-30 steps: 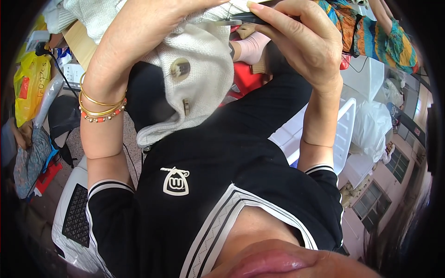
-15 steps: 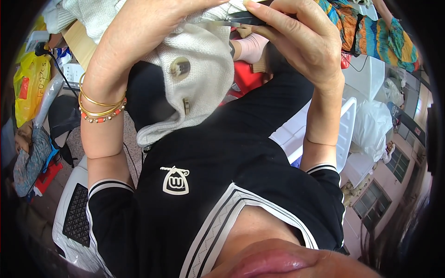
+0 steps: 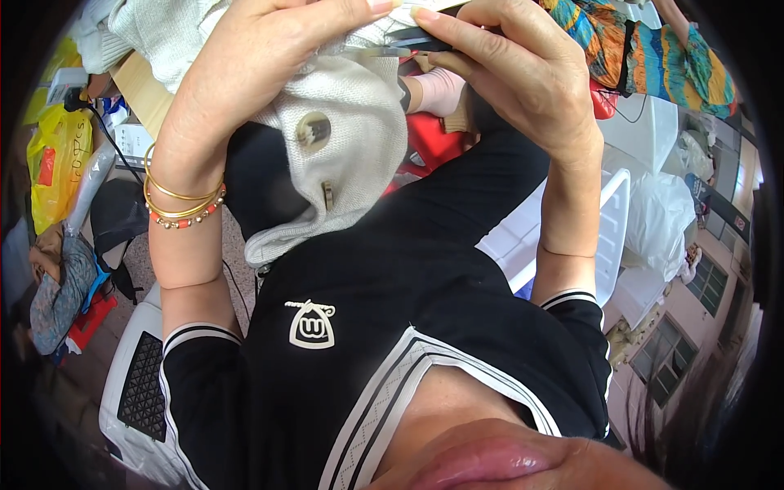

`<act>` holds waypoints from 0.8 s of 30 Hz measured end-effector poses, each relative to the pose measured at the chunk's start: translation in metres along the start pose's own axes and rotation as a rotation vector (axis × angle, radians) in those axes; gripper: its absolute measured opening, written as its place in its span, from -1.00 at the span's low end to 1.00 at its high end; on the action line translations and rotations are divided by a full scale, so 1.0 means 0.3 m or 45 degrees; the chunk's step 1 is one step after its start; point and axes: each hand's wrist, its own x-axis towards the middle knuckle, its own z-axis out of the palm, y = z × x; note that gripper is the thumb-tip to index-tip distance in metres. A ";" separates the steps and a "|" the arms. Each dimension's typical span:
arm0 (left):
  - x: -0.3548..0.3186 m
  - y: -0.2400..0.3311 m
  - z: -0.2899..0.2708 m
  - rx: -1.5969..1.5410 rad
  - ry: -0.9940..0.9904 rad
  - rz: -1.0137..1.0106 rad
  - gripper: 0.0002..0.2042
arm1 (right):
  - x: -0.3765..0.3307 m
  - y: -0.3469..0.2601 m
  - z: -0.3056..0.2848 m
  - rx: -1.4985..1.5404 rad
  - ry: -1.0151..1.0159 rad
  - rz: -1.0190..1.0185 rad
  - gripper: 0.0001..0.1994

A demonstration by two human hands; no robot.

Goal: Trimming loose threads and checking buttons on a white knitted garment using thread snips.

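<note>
- The cream knitted garment (image 3: 343, 147) hung in front of my chest, bunched over my left hand (image 3: 245, 90) at the top of the view, its ribbed hem dropping against my black top (image 3: 392, 294).
- A large round button (image 3: 314, 131) sat on its front, and a smaller toggle-like button (image 3: 327, 194) lay just below it, edge-on to me.
- My left hand was closed around a fold of the knit, fingers curled over the top, so that hand was holding the garment and nothing else.
- My right hand (image 3: 523, 90) was closed on a slim dark tool (image 3: 416, 39), pinched between thumb and fingers and touching the upper edge of the cloth; it was probably small scissors or snips, but the view cut it off too much to be sure.
- I judged the step in hand to be working at the top edge of the knit, trimming or picking at it, with both grips already set.
- The next move called, as I judged it, for a taut fold in my left hand and a small, steady bite with the tool, clear of my left fingertips (image 3: 384, 6).
- Gold and bead bangles (image 3: 184, 204) ringed my left wrist.
- Farther out, a white plastic chair (image 3: 608, 237) stood to the right, a yellow bag (image 3: 57, 163) to the left, and bright patterned cloth (image 3: 653, 57) at the far right.
</note>
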 end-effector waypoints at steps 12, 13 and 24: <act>0.011 -0.004 -0.001 -0.051 -0.037 -0.008 -0.82 | -0.001 -0.008 -0.013 -0.038 -0.036 0.028 -0.65; 0.004 0.001 -0.003 -0.050 -0.031 -0.006 -0.82 | 0.003 -0.011 -0.012 -0.027 -0.016 0.017 -0.64; 0.013 -0.005 -0.007 -0.084 -0.112 0.059 -0.82 | -0.006 0.001 -0.011 -0.204 0.067 -0.166 -0.70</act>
